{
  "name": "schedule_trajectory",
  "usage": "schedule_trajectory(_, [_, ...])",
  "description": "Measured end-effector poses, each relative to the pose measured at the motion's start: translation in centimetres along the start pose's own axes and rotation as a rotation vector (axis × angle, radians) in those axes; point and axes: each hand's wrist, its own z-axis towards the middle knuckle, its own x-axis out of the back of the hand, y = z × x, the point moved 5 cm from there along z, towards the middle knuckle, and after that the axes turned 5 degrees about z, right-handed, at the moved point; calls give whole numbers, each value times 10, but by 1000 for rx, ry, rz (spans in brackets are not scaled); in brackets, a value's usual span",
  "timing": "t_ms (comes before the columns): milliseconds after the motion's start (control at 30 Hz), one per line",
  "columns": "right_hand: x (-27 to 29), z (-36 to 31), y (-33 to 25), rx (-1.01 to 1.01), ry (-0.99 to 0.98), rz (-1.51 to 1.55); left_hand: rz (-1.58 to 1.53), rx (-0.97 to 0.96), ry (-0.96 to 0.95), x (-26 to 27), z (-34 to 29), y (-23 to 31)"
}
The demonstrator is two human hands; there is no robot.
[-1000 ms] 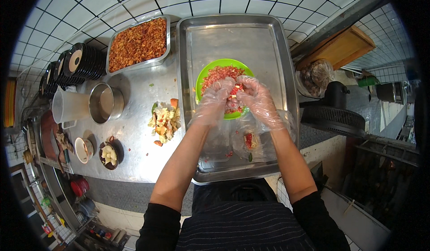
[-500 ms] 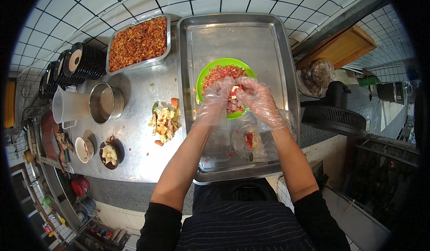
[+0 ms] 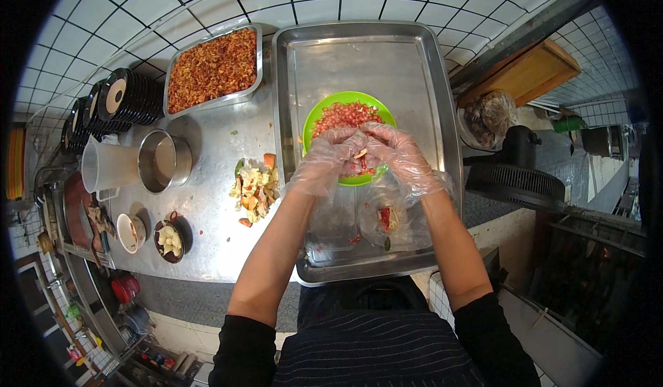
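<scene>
One red-and-cream fruit chunk [image 3: 387, 218] lies on clear plastic bagging [image 3: 409, 233]. Beyond it, the clear-gloved left hand [image 3: 330, 157] and right hand [image 3: 395, 154] pinch a small pale fruit piece [image 3: 360, 153] over a round lime-green plate [image 3: 381, 104] of red seeds [image 3: 345, 115].

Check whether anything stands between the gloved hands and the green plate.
Nothing visible does; the left hand and right hand hold a fruit piece over the green plate, though what's beneath them is hidden.
</scene>
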Motion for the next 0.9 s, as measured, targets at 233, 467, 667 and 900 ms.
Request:
schedule_trajectory(233, [-10,1,-4,32,-11,39,59,-97,143,2,-6,-1])
schedule_trajectory(467, [-13,3,-2,89,45,149,82,-149,148,-4,-3,1])
schedule_trajectory(667, [-11,3,-2,105,72,87,48,-172,206,-5,-1,-1])
schedule_trajectory(900, [-6,5,6,152,158,91,47,-85,269,0,-1,-8])
